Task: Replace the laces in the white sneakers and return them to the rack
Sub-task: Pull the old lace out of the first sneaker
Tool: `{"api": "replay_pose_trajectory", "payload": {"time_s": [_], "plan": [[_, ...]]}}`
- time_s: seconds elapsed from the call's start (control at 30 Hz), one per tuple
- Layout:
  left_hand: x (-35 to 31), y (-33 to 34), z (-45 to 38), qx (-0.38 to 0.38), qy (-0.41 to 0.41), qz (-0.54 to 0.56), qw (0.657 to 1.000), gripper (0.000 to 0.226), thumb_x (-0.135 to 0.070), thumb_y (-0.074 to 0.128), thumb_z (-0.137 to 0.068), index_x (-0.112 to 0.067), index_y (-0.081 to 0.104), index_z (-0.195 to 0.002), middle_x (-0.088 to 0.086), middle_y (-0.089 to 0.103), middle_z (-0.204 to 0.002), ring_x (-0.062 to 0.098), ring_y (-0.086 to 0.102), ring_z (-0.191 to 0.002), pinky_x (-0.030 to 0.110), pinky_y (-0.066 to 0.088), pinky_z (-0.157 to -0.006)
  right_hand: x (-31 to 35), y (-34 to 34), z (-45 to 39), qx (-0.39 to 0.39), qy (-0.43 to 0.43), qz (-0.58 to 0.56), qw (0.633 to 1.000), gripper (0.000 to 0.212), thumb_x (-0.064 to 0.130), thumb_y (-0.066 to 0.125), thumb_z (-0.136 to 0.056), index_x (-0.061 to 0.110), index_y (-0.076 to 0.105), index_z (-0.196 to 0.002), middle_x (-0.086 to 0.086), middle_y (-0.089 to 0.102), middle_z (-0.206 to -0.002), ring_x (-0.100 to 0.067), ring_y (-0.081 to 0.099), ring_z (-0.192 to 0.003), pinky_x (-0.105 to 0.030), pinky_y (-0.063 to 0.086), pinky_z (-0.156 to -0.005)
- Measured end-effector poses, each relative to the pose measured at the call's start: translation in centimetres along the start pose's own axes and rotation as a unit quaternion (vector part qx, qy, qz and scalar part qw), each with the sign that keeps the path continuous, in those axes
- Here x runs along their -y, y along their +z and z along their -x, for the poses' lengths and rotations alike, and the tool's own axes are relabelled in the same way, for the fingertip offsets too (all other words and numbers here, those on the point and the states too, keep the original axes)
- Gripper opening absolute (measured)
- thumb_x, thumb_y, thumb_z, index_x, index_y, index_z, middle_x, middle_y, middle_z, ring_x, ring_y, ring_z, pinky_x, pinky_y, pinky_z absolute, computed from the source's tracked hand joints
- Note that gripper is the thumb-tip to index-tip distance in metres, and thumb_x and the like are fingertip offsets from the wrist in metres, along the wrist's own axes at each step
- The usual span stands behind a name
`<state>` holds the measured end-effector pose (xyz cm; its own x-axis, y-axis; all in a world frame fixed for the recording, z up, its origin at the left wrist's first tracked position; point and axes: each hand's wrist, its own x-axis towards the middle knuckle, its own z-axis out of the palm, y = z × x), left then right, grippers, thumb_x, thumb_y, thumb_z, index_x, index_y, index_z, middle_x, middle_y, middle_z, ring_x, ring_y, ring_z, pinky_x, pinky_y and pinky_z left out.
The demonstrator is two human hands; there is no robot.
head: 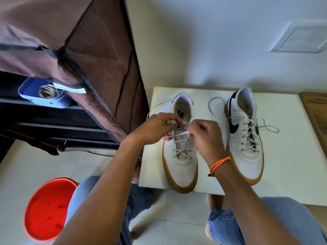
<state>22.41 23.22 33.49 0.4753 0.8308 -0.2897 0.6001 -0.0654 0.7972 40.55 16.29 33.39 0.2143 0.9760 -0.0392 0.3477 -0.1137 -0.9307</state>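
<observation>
Two white sneakers with gum soles stand on a low white table (283, 174). The left sneaker (182, 167) is partly laced with a white lace (180, 145) crossing its lower eyelets. My left hand (155, 128) pinches the lace at the shoe's left upper eyelets. My right hand (205, 137), with an orange band on the wrist, pinches the lace at the right upper eyelets. The right sneaker (247, 138) is fully laced, and its loose lace ends (269, 129) lie untied on the table on both sides.
A brown fabric-covered shoe rack (88, 50) stands at the left with its flap lifted and dark shelves showing. A blue box (42, 92) sits on a shelf. A red stool (47, 209) stands on the tiled floor by my left knee. A wooden surface (316, 110) borders the table's right.
</observation>
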Motion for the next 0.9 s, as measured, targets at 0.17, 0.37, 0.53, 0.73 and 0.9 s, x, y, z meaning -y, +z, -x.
{"api": "replay_pose_trajectory", "payload": {"time_s": [0.17, 0.37, 0.53, 0.73, 0.9], "plan": [[-0.1, 0.0, 0.0, -0.002, -0.003, 0.026, 1.000, 0.037, -0.006, 0.054, -0.104, -0.035, 0.076, -0.105, 0.009, 0.073, -0.106, 0.029, 0.074, -0.079, 0.055, 0.061, -0.081, 0.2, -0.7, 0.3, -0.087, -0.113, 0.192, 0.971, 0.020, 0.023, 0.059, -0.098, 0.019, 0.074, -0.086, 0.006, 0.062, -0.058, -0.010, 0.057, -0.050, -0.028, 0.045, -0.048], [0.0, 0.0, 0.0, 0.000, -0.004, 0.055, 0.998, 0.036, -0.001, 0.054, -0.102, -0.030, 0.075, -0.109, 0.006, 0.075, -0.105, 0.024, 0.074, -0.087, 0.046, 0.063, -0.086, 0.5, 1.3, 1.5, 0.049, -0.150, 0.306, 0.939, 0.023, 0.038, 0.058, -0.102, 0.026, 0.076, -0.107, 0.001, 0.074, -0.075, -0.015, 0.065, -0.062, -0.028, 0.055, -0.058], [0.0, 0.0, 0.0, 0.002, -0.003, 0.061, 0.998, 0.034, -0.004, 0.055, -0.104, -0.030, 0.074, -0.109, 0.008, 0.073, -0.110, 0.016, 0.070, -0.078, 0.032, 0.061, -0.072, -0.6, 1.7, 1.2, 0.065, -0.091, 0.271, 0.956, 0.017, 0.028, 0.065, -0.099, 0.022, 0.080, -0.102, 0.002, 0.078, -0.085, -0.013, 0.067, -0.071, -0.022, 0.051, -0.061], [-0.1, 0.0, 0.1, 0.006, -0.010, 0.080, 0.997, 0.029, -0.003, 0.055, -0.105, -0.024, 0.074, -0.110, 0.008, 0.073, -0.101, 0.018, 0.072, -0.076, 0.025, 0.057, -0.068, -0.5, 1.2, 0.8, 0.061, -0.059, 0.186, 0.979, 0.014, 0.029, 0.070, -0.095, 0.020, 0.078, -0.089, 0.011, 0.069, -0.070, -0.005, 0.062, -0.059, -0.023, 0.047, -0.053], [0.0, 0.0, 0.0, 0.005, -0.011, 0.069, 0.998, 0.033, -0.002, 0.054, -0.103, -0.028, 0.074, -0.108, 0.011, 0.073, -0.104, 0.028, 0.074, -0.085, 0.040, 0.061, -0.076, -0.3, 1.7, 1.2, 0.062, -0.065, 0.227, 0.970, 0.032, 0.051, 0.065, -0.098, 0.022, 0.075, -0.092, 0.012, 0.070, -0.075, -0.006, 0.064, -0.064, -0.020, 0.045, -0.057]]}}
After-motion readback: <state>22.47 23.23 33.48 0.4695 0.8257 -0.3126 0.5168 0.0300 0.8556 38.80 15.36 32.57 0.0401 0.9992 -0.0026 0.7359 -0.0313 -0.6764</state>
